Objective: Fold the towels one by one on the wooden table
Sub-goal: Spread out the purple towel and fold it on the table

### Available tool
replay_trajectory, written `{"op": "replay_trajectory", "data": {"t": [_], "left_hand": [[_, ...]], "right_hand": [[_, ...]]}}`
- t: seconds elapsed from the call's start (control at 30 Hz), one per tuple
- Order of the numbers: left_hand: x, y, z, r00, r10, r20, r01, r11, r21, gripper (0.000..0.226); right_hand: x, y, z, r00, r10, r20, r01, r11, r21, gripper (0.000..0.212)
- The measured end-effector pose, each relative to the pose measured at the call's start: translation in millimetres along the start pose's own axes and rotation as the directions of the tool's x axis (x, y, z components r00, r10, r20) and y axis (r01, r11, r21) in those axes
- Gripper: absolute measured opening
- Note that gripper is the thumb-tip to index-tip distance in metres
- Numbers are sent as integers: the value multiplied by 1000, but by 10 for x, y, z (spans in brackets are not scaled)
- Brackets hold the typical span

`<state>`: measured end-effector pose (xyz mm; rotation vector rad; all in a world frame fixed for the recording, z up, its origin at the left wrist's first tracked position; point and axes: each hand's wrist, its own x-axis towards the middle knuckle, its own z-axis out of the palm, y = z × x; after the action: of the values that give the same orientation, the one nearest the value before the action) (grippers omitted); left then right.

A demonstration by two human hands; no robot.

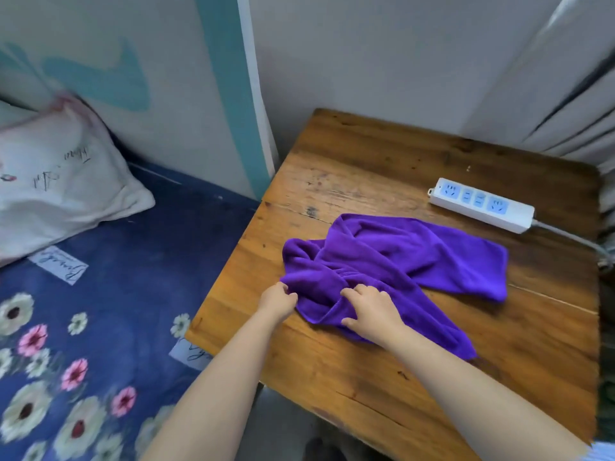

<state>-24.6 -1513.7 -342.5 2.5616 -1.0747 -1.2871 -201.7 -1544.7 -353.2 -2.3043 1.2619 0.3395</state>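
Note:
A purple towel (399, 257) lies crumpled and unfolded across the middle of the wooden table (366, 161). My left hand (278, 301) pinches the towel's near left edge with curled fingers. My right hand (369, 311) lies on the towel's near part, its fingers bent and gripping a fold of the cloth beside a hemmed edge. Both hands sit close together at the towel's near side.
A white power strip (482, 204) with blue sockets lies at the table's far right, its cable running off the right edge. Left of the table is a bed with a blue flowered sheet (100, 344) and a white pillow (56, 184). Walls stand behind.

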Motion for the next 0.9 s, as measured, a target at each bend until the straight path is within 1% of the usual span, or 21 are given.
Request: {"op": "replay_trajectory", "data": {"t": [0.07,0.13,0.17,0.2,0.27,0.3,0.33,0.37,0.43,0.47,0.5,0.53,0.57,0.6,0.63,0.67,0.7,0.73,0.77,0.83,0.9], "left_hand": [[80,-19,32,999,-46,-23,43,993,-107,40],[184,-33,32,995,-80,-66,64,976,-210,44],[235,-44,26,993,-91,-78,68,964,-259,49],[277,-37,11,992,-93,-82,64,950,-305,53],[370,-14,1,996,-87,-30,68,911,-407,54],[384,13,-4,996,-86,13,82,873,-480,46],[410,36,-1,995,-80,59,99,848,-521,30],[425,54,19,994,-63,88,99,853,-513,15],[456,71,35,995,-20,98,62,894,-443,28],[469,77,50,995,9,104,36,903,-427,31],[480,90,50,995,26,96,18,904,-428,28],[491,114,50,995,35,96,11,897,-443,21],[497,135,35,995,37,89,10,878,-479,13],[510,145,20,997,29,78,14,865,-502,11],[542,151,9,997,32,70,8,861,-508,9],[575,143,0,997,41,61,-5,864,-504,13],[602,134,-10,997,57,57,-21,868,-496,21],[623,123,-25,995,73,62,-34,875,-483,28],[627,111,-38,995,77,71,-34,879,-475,31],[650,65,-71,995,66,79,-21,882,-470,33],[688,-2,-129,997,57,61,-21,880,-474,33]], "right_hand": [[2,-29,91,999,-2,-33,2,1000,-4,35],[-7,29,81,998,5,-54,1,993,116,27],[-43,86,64,999,18,-30,-12,982,188,25],[-91,164,27,1000,26,14,-29,972,231,23],[-273,309,-4,986,53,157,-92,964,248,20],[-376,360,8,972,61,226,-116,964,239,19],[-475,396,35,953,77,293,-148,962,231,18],[-592,411,86,926,102,364,-195,954,229,18],[-748,401,151,847,116,518,-257,943,210,20],[-807,376,170,800,117,589,-276,943,188,20],[-823,361,159,767,118,631,-278,947,160,21],[-810,341,130,763,133,633,-286,947,145,21],[-755,327,73,799,155,581,-287,947,142,21],[-671,315,13,861,187,473,-294,942,163,21],[-553,309,-41,918,226,325,-303,930,209,21],[-409,302,-97,950,263,170,-300,919,256,22],[-248,290,-152,956,292,28,-288,915,282,25],[-80,268,-190,941,329,-78,-294,910,293,30],[79,240,-212,916,374,-141,-321,899,298,37],[331,163,-232,869,465,-168,-405,865,297,47],[496,121,-202,844,512,-158,-464,846,262,43]]}}
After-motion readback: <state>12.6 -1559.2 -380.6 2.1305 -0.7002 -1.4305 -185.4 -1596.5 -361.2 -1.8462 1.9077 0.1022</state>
